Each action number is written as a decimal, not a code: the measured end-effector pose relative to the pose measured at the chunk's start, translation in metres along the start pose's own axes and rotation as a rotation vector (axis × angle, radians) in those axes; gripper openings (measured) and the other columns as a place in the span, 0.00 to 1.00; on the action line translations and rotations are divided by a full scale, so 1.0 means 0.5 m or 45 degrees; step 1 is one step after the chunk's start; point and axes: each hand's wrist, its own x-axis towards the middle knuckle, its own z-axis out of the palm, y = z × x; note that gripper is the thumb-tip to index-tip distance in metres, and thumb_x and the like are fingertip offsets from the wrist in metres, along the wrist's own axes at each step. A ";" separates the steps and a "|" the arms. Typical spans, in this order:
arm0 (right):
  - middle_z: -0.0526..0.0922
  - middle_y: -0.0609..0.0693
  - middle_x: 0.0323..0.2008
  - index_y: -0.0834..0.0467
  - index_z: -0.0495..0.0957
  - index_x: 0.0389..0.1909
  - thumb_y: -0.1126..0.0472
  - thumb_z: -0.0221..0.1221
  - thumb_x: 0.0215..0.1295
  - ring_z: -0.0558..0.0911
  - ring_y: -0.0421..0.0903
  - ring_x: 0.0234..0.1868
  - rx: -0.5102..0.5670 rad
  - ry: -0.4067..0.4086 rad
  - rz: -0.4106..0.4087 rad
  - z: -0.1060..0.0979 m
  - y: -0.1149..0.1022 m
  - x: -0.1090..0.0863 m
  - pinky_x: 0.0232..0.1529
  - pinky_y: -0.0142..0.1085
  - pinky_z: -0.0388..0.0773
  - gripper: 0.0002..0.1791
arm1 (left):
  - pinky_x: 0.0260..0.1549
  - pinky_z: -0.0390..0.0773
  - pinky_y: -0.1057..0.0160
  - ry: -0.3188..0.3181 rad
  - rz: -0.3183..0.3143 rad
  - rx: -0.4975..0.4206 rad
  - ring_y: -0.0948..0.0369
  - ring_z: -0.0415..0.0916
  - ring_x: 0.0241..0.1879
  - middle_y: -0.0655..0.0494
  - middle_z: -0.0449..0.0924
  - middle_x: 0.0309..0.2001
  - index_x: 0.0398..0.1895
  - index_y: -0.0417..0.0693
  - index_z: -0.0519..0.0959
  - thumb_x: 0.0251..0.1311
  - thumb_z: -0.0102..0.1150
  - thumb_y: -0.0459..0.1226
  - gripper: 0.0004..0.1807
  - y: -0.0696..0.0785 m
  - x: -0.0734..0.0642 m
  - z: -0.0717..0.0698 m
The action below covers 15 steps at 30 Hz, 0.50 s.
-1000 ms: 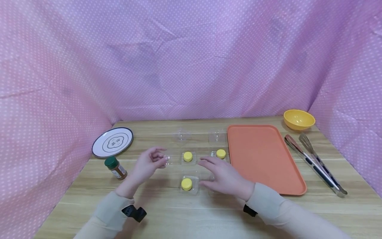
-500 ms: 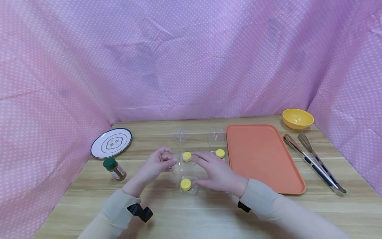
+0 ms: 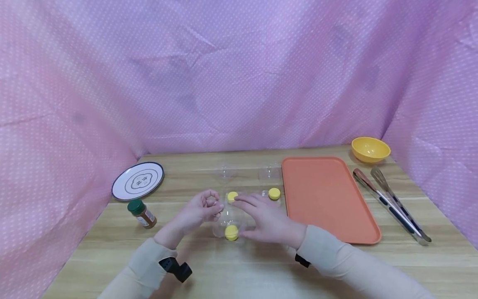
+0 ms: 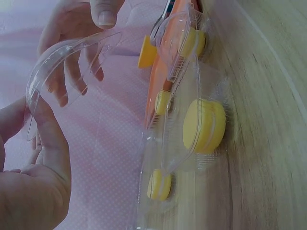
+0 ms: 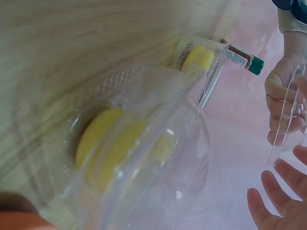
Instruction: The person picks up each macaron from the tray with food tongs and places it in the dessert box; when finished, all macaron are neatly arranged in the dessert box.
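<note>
My left hand (image 3: 199, 209) pinches the edge of a clear plastic domed lid (image 4: 62, 53) between thumb and fingers, holding it raised and tilted. My right hand (image 3: 270, 220) is beside the lid's other side, its fingers spread and fairly straight; whether they touch it I cannot tell. Below, several yellow macarons sit in clear plastic trays on the table, among them a near macaron (image 3: 231, 233), a far macaron (image 3: 232, 197) and another macaron (image 3: 274, 193) by the orange tray. A macaron under a clear dome (image 5: 110, 148) fills the right wrist view; my right hand hides it in the head view.
Two clear plastic lids lie farther back, a left lid (image 3: 225, 171) and a right lid (image 3: 269, 171). An orange tray (image 3: 328, 199), tongs (image 3: 392, 207) and a yellow bowl (image 3: 370, 150) stand right. A plate (image 3: 138, 181) and a green-capped spice jar (image 3: 142, 214) are left.
My left hand has moved right with the clear lid, which now overlaps the near macaron in the head view. My right hand has shifted left, so the two hands are closer together.
</note>
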 end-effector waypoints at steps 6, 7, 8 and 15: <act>0.74 0.53 0.60 0.56 0.70 0.62 0.41 0.72 0.42 0.73 0.52 0.60 -0.042 -0.006 -0.026 0.004 -0.001 -0.001 0.60 0.47 0.72 0.45 | 0.30 0.79 0.73 -0.042 0.005 -0.029 0.69 0.74 0.25 0.62 0.77 0.26 0.40 0.45 0.65 0.65 0.52 0.28 0.07 -0.005 -0.001 0.000; 0.74 0.53 0.60 0.56 0.70 0.62 0.41 0.72 0.42 0.73 0.51 0.60 -0.044 -0.006 -0.030 0.005 -0.001 -0.001 0.60 0.47 0.72 0.45 | 0.30 0.79 0.73 -0.049 0.005 -0.025 0.69 0.74 0.26 0.62 0.77 0.26 0.40 0.45 0.65 0.65 0.52 0.29 0.07 -0.005 -0.001 0.000; 0.74 0.53 0.60 0.57 0.69 0.62 0.41 0.72 0.42 0.73 0.51 0.60 -0.048 -0.008 -0.035 0.007 0.000 -0.001 0.60 0.46 0.72 0.45 | 0.31 0.80 0.73 -0.058 0.007 -0.014 0.69 0.74 0.26 0.62 0.77 0.26 0.41 0.44 0.65 0.65 0.52 0.30 0.07 -0.006 -0.001 -0.001; 0.74 0.52 0.59 0.54 0.68 0.63 0.44 0.72 0.41 0.73 0.49 0.59 -0.062 -0.024 -0.035 0.018 0.001 -0.001 0.59 0.45 0.73 0.45 | 0.37 0.82 0.67 -0.023 0.104 0.178 0.66 0.77 0.31 0.54 0.77 0.34 0.49 0.33 0.64 0.64 0.55 0.32 0.16 -0.016 -0.004 0.003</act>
